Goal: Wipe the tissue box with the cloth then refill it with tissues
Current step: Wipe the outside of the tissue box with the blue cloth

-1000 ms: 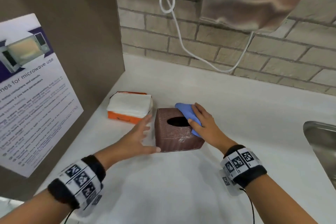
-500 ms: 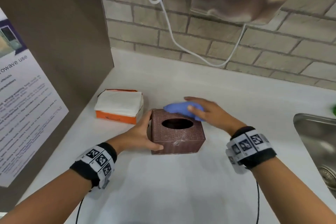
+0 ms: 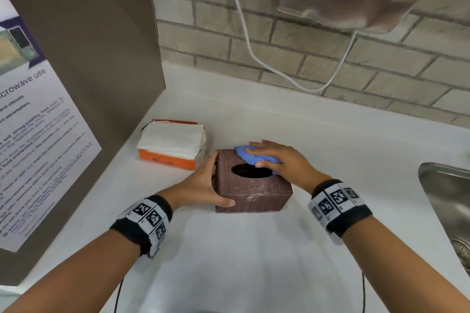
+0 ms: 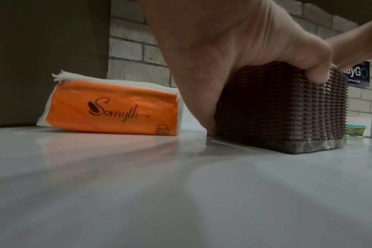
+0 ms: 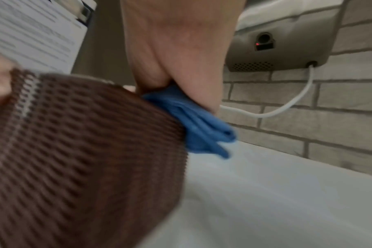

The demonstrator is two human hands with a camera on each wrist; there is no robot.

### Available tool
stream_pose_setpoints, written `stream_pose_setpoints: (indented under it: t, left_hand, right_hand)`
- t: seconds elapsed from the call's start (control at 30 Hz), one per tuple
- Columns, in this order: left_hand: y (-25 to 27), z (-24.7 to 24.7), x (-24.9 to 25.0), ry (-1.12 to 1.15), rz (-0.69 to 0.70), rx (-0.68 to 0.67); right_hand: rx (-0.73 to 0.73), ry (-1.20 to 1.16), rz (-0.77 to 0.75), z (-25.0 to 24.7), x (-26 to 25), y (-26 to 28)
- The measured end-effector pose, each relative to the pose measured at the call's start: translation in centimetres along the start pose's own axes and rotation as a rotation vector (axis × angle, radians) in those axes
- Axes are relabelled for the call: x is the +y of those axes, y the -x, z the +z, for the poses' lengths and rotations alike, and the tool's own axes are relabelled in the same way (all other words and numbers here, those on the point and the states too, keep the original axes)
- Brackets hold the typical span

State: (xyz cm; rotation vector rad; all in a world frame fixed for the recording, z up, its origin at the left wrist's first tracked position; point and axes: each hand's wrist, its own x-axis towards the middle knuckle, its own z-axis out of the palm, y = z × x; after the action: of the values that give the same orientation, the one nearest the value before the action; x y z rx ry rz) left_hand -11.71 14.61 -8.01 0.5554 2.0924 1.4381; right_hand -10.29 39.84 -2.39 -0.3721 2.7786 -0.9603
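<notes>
While our left hand (image 3: 203,185) clamped the tissue box (image 3: 250,187) on the table (image 3: 254,249), our right hand (image 3: 282,162) pressed flat fingers (image 3: 259,145) on the cloth (image 3: 248,155) at its far right corner, unwiped top lying nearer us.

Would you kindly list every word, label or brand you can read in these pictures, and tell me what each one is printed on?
"Somyth": on the orange tissue pack.
"crowave use": cut-off heading on the wall poster; its small print is too blurred to read.
"ayG": partial white letters on a dark sign, cut off by the tissue box.
"mari": partial label on a green tub.
The wristband markers carry patterns, no legible words.
</notes>
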Motion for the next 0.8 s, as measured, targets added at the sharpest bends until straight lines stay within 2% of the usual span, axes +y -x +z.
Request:
stream_pose_setpoints:
  t: [0.1, 0.23, 0.33, 0.43, 0.63, 0.73, 0.8]
  left_hand:
    - [-0.2, -0.1, 0.0, -0.046, -0.028, -0.015]
    - [-0.1, -0.4, -0.2, -0.090, -0.057, -0.004]
    - [-0.3, -0.3, -0.3, -0.093, -0.039, -0.013]
    - [-0.4, -0.3, -0.2, -0.051, -0.054, -0.002]
    - [-0.6, -0.5, -0.5, -0.050, -0.011, 0.005]
    - [-0.9, -0.5, -0.5, -0.049, -0.018, -0.018]
    - [-1.0, -0.6, -0.5, -0.044, -0.031, -0.018]
  right_hand:
    - [0.026, 0.184, -0.060, 2.4, -2.8, -1.4]
    - [0.025, 0.203, -0.160, 3.4, -5.3, -2.4]
    - [-0.020, 0.310, -0.201, 3.6, -5.5, -0.5]
    - [-0.033, 0.268, -0.289, 4.3, -4.6, 2.5]
    - [0.189, 0.206, -0.184, 0.9, 1.8, 8.7]
    - [0.244, 0.133, -0.134, 2.0, 1.2, 9.1]
    - [0.237, 0.136, -0.174, 3.6, -1.0, 7.1]
